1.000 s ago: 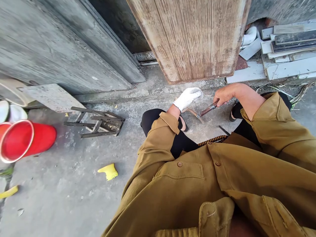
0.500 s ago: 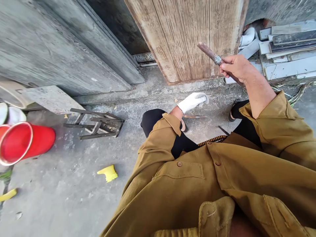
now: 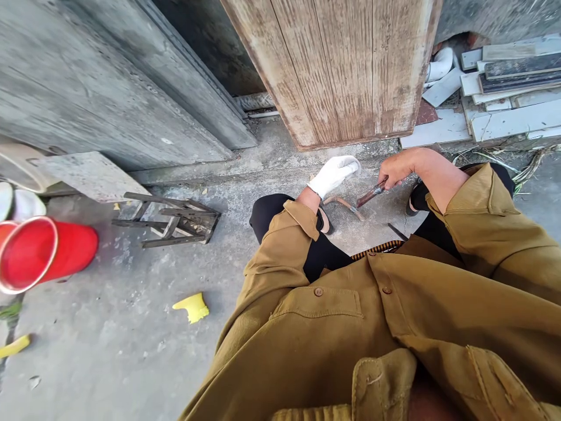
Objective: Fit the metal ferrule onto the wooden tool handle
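Observation:
My right hand [image 3: 397, 168], bare, is wrapped around a short brown stick [image 3: 370, 195], which points down and left over the ground between my feet. Wire coiled around the stick is mostly hidden by my fingers now. To the left, my left hand [image 3: 336, 174] wears a white glove, with fingers pinched together; a thin wire ran to it from the stick in the earlier frame, but is too fine to follow now. Just below the glove is a curved brown rod [image 3: 344, 202]. A dark thin bar [image 3: 397, 231] shows near my lap.
A weathered wooden panel [image 3: 346, 70] stands ahead against the step. Stacked boards [image 3: 517, 88] and a white pipe [image 3: 440, 65] are at right. A small wooden stool [image 3: 175, 219], red buckets [image 3: 72, 245] and a yellow scrap [image 3: 193, 307] are at left.
My right hand has come down and slightly left with the stick, which now tilts toward the ground. The gloved hand has shifted slightly left and up. The brown rod below now looks curved.

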A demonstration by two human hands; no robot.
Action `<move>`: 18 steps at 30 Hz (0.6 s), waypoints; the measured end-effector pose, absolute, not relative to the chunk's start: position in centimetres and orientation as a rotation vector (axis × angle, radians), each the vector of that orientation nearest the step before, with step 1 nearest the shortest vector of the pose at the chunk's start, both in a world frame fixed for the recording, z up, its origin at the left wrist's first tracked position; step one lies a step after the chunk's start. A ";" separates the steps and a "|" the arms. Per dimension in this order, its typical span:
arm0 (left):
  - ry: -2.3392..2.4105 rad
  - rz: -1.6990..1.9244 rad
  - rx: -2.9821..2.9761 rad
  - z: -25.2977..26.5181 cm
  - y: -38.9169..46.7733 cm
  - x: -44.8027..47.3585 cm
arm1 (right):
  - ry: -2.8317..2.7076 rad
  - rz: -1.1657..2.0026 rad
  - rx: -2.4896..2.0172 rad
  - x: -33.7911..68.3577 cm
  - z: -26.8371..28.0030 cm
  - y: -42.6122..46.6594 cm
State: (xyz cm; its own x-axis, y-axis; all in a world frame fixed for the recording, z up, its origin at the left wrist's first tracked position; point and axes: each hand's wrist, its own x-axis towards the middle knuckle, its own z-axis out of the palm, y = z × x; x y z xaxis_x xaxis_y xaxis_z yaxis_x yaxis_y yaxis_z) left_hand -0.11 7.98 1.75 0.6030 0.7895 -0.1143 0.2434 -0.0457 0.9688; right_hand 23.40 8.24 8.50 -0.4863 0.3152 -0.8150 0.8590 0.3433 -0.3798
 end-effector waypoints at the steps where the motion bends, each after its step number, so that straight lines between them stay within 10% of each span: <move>1: 0.915 0.574 1.595 1.6 8.2 -0.1 | 1.995 -1.165 0.963 23.5 8.9 8.2; 6: 0.988 0.657 1.607 0.5 8.3 0.4 | 2.112 -1.498 0.916 25.5 10.9 8.3; 13: 0.749 0.457 1.473 0.8 6.9 1.4 | 2.256 -2.198 2.018 27.5 11.9 8.5; 18: 0.677 0.297 1.443 2.0 6.3 1.7 | 2.167 -1.860 2.396 26.8 10.8 9.3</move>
